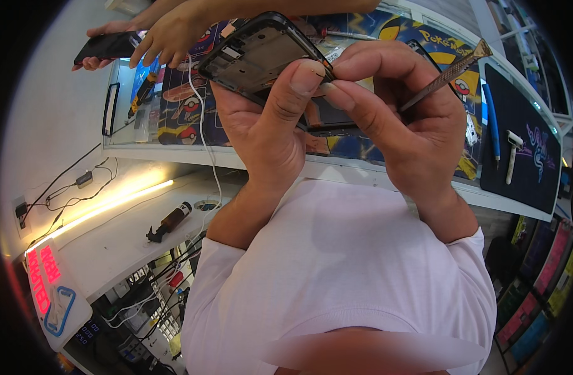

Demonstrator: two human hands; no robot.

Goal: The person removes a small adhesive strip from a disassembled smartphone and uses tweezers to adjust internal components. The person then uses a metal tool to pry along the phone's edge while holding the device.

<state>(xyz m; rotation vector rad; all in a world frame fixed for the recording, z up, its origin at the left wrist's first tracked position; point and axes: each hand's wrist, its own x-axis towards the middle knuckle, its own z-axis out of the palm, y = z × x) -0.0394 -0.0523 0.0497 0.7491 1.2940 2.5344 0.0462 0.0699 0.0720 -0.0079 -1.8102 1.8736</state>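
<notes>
My left hand (pixel 271 125) is closed around a black phone frame (pixel 258 56), tilted up above the counter. The frame's grey inner side shows, and my left thumb presses near its right edge. At that same edge, the thumb and forefinger of my right hand (pixel 418 119) are pinched together. Whatever lies between those fingertips is too small to make out. A slim metal tool (pixel 450 74) with a textured handle is tucked in my right hand, its flared end pointing up to the right. Below the frame, a dark flat part (pixel 330 117) is partly hidden by my fingers.
Another person's hand (pixel 171 31) works over a dark phone (pixel 108 45) at the far left. A patterned mat (pixel 180 112) covers the counter, crossed by a white cable (pixel 201 115). A blue pen-like tool (pixel 491 119) and white-handled tool (pixel 512 153) lie right. A bottle (pixel 176 216) lies lower left.
</notes>
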